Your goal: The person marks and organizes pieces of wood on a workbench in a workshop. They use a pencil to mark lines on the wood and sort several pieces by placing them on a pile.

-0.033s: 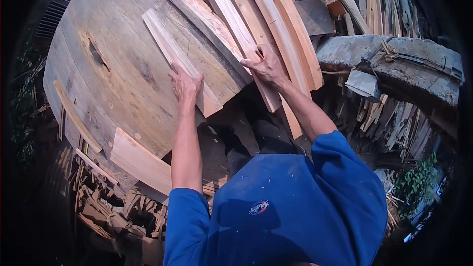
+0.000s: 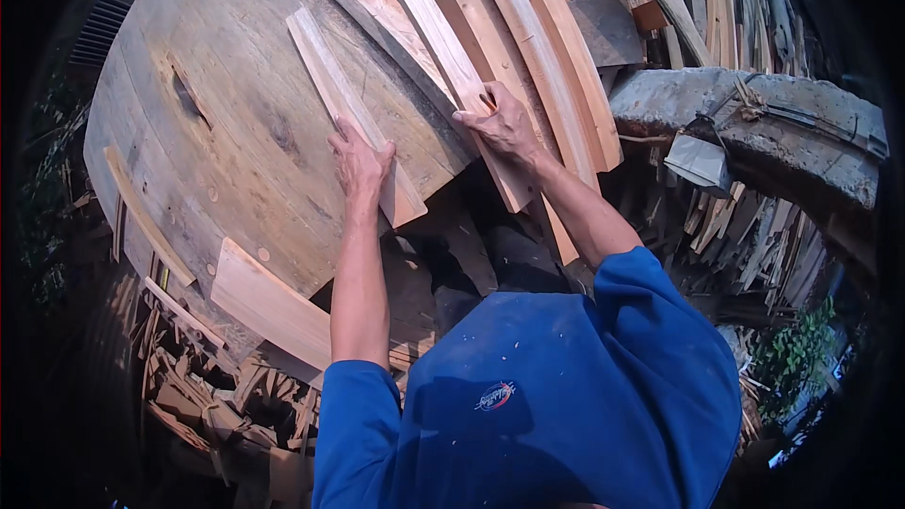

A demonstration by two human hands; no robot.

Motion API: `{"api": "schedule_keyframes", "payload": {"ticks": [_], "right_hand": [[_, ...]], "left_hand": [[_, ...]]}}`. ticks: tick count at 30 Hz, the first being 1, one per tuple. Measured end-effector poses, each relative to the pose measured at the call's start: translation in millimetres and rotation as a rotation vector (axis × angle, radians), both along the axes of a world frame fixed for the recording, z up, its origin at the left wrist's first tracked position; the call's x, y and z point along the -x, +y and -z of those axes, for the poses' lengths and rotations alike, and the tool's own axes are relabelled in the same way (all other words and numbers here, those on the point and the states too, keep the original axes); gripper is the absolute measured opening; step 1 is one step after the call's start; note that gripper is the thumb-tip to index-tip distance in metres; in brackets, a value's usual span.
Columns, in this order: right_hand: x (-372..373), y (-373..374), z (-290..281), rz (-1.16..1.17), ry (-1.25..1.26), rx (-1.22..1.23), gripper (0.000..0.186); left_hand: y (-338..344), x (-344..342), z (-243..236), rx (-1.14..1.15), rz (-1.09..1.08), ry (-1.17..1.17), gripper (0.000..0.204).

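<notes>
A narrow, pale wooden board lies slantwise on the weathered wooden tabletop. My left hand is closed around its near part, thumb at the right edge and fingers at the left. Just past the table's right edge, a long wooden plank runs away from me. My right hand grips this plank near its close end, thumb pointing left. Something small and dark shows between thumb and fingers there, too small to name. The fingertips under the plank are hidden.
More long planks lie side by side at the right. A short, wide board and a thin curved strip rest along the table's left and near edges. A concrete beam stands right; scrap wood is heaped lower left.
The narrow board under my left hand has shifted slightly right and turned a little more upright. My right hand and its plank have moved slightly left.
</notes>
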State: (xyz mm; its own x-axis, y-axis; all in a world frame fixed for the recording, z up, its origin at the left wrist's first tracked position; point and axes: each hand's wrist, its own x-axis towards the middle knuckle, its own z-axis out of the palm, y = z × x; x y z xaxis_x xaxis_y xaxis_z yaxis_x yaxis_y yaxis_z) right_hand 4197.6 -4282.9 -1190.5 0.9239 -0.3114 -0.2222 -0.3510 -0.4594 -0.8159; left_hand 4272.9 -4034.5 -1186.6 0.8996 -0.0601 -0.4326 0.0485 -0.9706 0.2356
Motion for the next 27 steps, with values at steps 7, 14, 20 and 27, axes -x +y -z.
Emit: {"api": "schedule_keyframes", "payload": {"ticks": [7, 14, 20, 27], "right_hand": [[-5, 81, 30, -0.131, -0.168, 0.317, 0.051], [81, 63, -11, -0.376, 0.103, 0.301, 0.073], [111, 59, 20, -0.497, 0.285, 0.048, 0.117], [107, 55, 30, -0.533, 0.134, 0.001, 0.126]], "left_hand": [[13, 43, -1, 0.154, -0.076, -0.059, 0.094], [7, 42, 16, 0.167, -0.131, -0.191, 0.086], [-25, 39, 12, 0.183, -0.1, -0.129, 0.095], [-43, 14, -1, 0.068, -0.137, -0.04, 0.117]]}}
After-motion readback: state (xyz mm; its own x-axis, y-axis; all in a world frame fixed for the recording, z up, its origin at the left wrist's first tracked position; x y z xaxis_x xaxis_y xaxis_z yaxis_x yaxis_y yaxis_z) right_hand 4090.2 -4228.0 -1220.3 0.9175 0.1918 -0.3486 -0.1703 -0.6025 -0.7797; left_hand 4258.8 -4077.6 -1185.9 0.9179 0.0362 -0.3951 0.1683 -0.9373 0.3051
